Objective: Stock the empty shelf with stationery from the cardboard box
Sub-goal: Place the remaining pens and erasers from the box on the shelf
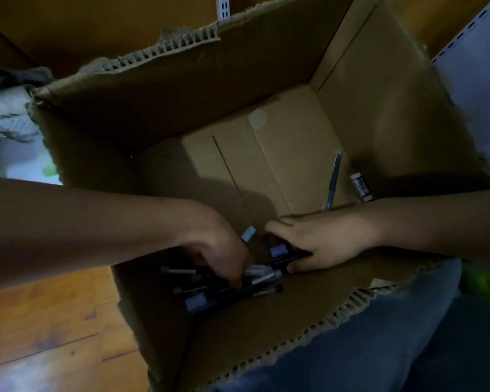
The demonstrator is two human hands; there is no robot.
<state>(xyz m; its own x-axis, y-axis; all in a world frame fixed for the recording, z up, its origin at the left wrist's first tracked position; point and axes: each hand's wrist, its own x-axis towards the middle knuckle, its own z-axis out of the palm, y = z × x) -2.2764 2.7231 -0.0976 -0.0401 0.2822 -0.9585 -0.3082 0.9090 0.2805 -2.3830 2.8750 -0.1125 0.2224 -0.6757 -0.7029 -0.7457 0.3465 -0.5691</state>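
Your left hand is deep in the cardboard box, palm down, fingers curled around some of the pens heaped at the near side of the bottom. Your right hand reaches in from the other side and grips a dark pen from the same heap. One single pen and an eraser lie apart near the right wall; its label is too blurred to read.

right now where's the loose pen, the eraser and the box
loose pen (333, 179), head view, middle of its barrel
eraser (361, 186), head view, centre of its sleeve
box (393, 114), head view, bare inner right wall
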